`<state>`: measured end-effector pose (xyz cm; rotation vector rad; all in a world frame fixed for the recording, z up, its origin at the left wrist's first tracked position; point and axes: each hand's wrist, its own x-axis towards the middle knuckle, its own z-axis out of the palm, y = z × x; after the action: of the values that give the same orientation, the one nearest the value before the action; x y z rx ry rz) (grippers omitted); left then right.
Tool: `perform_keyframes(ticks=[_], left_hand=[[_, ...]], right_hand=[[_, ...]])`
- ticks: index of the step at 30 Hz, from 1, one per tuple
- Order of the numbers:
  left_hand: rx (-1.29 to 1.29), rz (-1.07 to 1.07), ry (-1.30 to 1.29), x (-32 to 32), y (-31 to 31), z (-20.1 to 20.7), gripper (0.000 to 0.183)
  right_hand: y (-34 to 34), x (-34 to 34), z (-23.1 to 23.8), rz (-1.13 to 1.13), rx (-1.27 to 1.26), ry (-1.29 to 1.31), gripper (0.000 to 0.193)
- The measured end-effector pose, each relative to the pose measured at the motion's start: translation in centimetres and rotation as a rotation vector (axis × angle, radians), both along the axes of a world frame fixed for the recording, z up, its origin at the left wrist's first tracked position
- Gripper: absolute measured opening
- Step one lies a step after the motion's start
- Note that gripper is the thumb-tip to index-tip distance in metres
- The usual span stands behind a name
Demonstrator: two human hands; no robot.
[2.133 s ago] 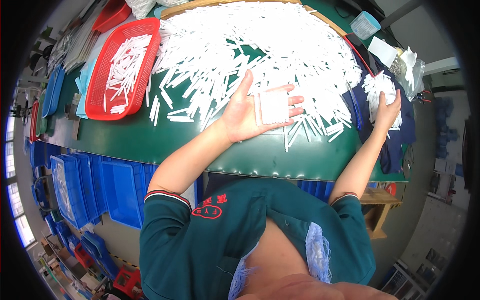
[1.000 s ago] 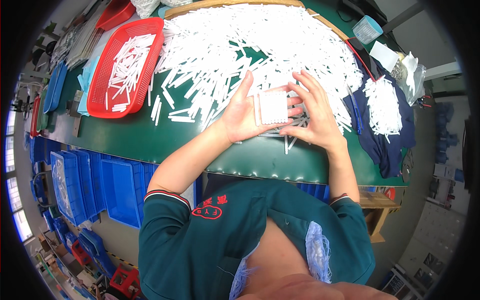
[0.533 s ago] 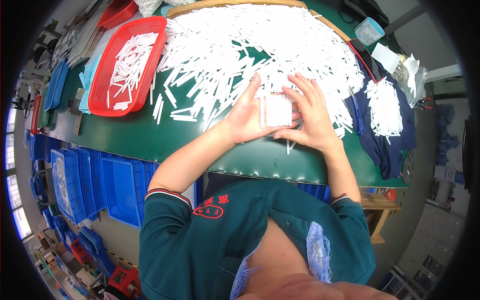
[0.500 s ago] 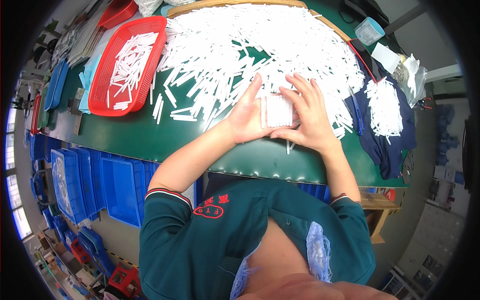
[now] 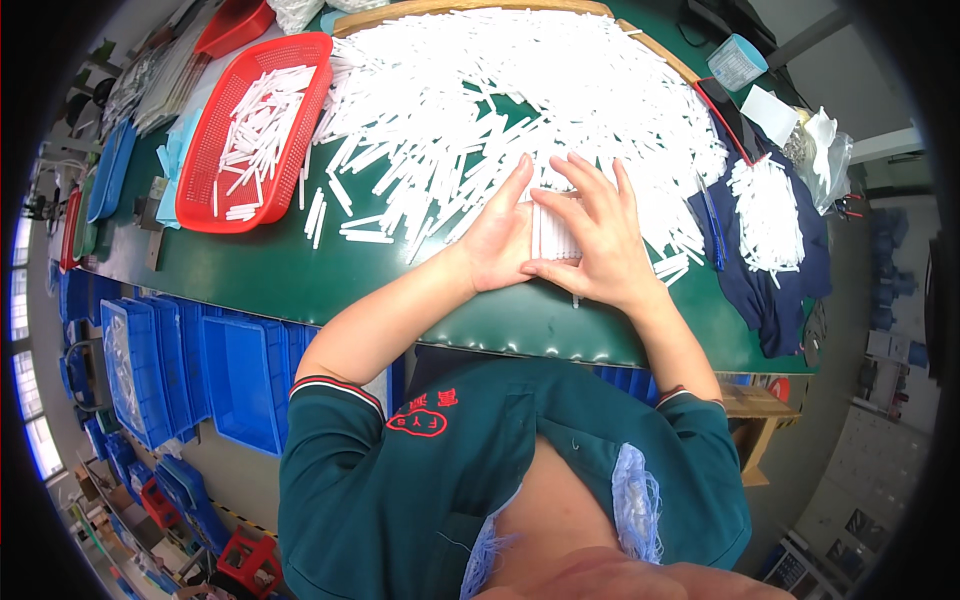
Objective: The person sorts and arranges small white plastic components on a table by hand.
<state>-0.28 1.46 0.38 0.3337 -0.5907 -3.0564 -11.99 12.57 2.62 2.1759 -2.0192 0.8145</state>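
Observation:
A neat row of short white sticks [image 5: 555, 238], laid side by side, sits between my two hands just above the table's near edge. My left hand [image 5: 497, 243] cups its left side, thumb pointing up and away; the fingers of this hand are mostly hidden, seemingly beneath the sticks. Over the top and right side curves my right hand [image 5: 607, 238], its thumb along the near end and its fingers bent across, covering much of the row. Past my fingertips, a large heap of loose white sticks [image 5: 560, 80] spreads over the green table [image 5: 300, 270].
A red perforated basket [image 5: 190, 190] with white sticks stands at the left. At the right, more sticks lie on dark blue cloth [image 5: 740, 290], beside a blue pen-like tool [image 5: 714, 235]. A wooden strip [image 5: 470, 7] borders the heap. Blue crates [image 5: 240, 380] sit below the table.
My right hand has moved left over the row of sticks, covering more of it. The two hands are now closer together, and the left has shifted slightly.

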Motion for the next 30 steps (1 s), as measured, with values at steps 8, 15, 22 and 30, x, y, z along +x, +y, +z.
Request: perform_keyframes(ticks=[8,15,22,30], left_hand=[[0.220,-0.063,0.126,0.1,-0.8,-0.7,0.094],[0.272,-0.074,0.129,0.2,-0.9,-0.4,0.097],[0.100,-0.045,0.049,0.2,-0.5,-0.4,0.093],[0.107,-0.066,0.096,0.3,-0.6,-0.2,0.095]], right_hand=[[0.8,-2.6,0.2,-0.071,-0.152,-0.089,0.089],[1.2,-3.6,0.5,-0.067,-0.175,-0.036,0.085],[0.4,-0.8,0.2,-0.032,-0.014,-0.005,0.084],[0.7,-1.5,0.3,-0.031,0.009,-0.060,0.087]])
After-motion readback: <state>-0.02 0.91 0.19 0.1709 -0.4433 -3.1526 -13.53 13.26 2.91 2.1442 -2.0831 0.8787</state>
